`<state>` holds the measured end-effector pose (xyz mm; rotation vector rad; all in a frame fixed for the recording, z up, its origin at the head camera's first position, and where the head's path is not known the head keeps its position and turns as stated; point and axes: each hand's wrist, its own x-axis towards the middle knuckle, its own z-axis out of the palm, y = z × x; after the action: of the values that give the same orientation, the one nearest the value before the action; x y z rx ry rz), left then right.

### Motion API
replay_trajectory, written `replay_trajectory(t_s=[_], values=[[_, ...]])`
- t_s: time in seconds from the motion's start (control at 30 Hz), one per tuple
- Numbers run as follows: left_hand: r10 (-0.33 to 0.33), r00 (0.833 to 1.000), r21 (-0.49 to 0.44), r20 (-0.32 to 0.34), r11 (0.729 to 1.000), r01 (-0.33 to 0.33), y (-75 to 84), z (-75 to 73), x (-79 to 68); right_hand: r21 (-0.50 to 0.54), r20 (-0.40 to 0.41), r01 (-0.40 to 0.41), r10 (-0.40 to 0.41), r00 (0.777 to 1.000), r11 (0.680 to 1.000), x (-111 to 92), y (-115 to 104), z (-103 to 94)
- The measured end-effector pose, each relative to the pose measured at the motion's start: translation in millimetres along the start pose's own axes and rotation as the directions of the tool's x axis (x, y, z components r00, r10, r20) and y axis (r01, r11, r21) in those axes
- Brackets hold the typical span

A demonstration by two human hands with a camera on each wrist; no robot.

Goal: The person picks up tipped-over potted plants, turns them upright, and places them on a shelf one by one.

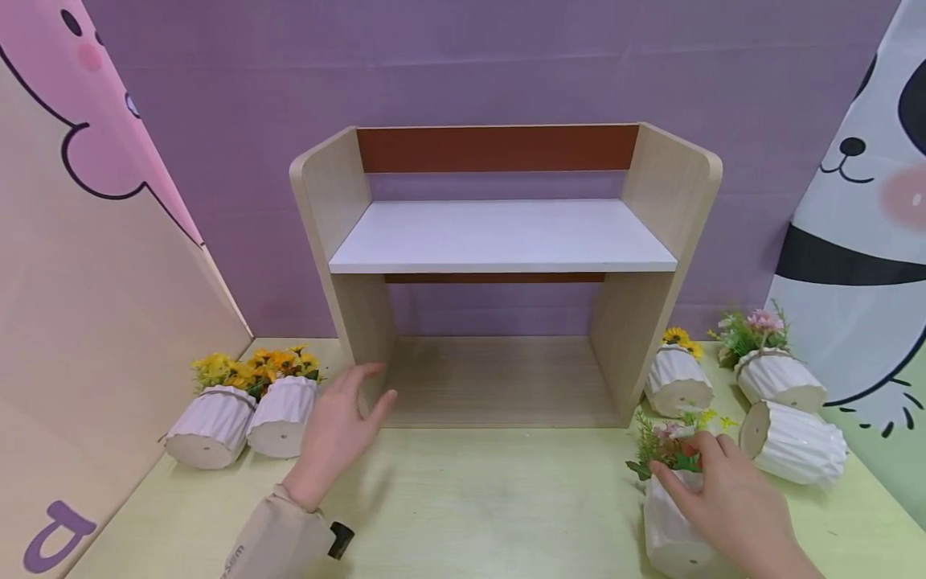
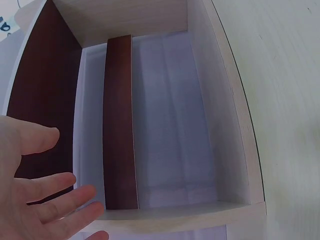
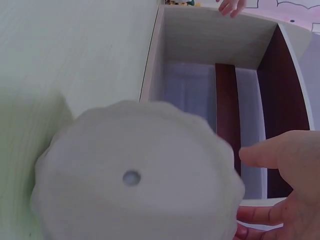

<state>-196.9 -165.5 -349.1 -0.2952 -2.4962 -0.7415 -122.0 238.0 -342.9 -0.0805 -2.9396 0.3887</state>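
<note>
My right hand [image 1: 738,498] is over a white ribbed flower pot [image 1: 669,519] with green leaves and pink flowers [image 1: 669,442]. Thumb and index finger are spread apart around the flowers in the head view. The pot's round base [image 3: 100,175], with a hole in it, fills the lower right wrist view; thumb and fingers show close beside its edge, some fingertips hidden behind it. My left hand [image 1: 340,426] hovers, fingers spread and holding nothing, at the left panel of a two-tier wooden shelf [image 1: 495,382]. Nearby are two white pots with yellow and orange flowers [image 1: 278,366].
On the right, a yellow-flowered pot [image 1: 678,382], a pink-flowered pot [image 1: 781,378] and another white pot [image 1: 799,442] lie tipped beside the shelf. A white board [image 1: 506,237] forms the upper tier. Printed walls stand left and right, a purple cloth [image 1: 492,64] behind.
</note>
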Motion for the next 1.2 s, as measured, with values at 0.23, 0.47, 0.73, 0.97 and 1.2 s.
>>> replay_trajectory(t_s=[0.23, 0.47, 0.73, 0.97, 1.2], values=[[-0.078, 0.997, -0.035, -0.014, 0.996, 0.078, -4.4, -4.5, 2.1, -0.045, 0.138, -0.088, 0.094, 0.986, 0.995, 4.9, 13.3, 0.8], [-0.169, 0.985, -0.072, -0.036, 0.983, 0.166, -9.4, -7.8, 6.2, -0.060, 0.245, -0.146, 0.156, 0.957, 0.988, 6.2, 19.2, 3.9], [-0.231, 0.965, -0.094, -0.125, 0.971, 0.220, -15.1, -9.5, 13.7, -0.053, 0.385, -0.189, 0.195, 0.902, 0.981, 4.1, 23.4, 9.9], [-0.245, 0.957, -0.106, -0.154, 0.967, 0.230, -18.3, -8.9, 23.5, -0.045, 0.538, -0.246, 0.231, 0.810, 0.968, 4.7, 30.6, 20.0], [-0.257, 0.960, -0.146, -0.110, 0.960, 0.240, -18.7, -8.2, 29.5, -0.024, 0.509, -0.262, 0.238, 0.827, 0.965, 6.6, 29.1, 20.0]])
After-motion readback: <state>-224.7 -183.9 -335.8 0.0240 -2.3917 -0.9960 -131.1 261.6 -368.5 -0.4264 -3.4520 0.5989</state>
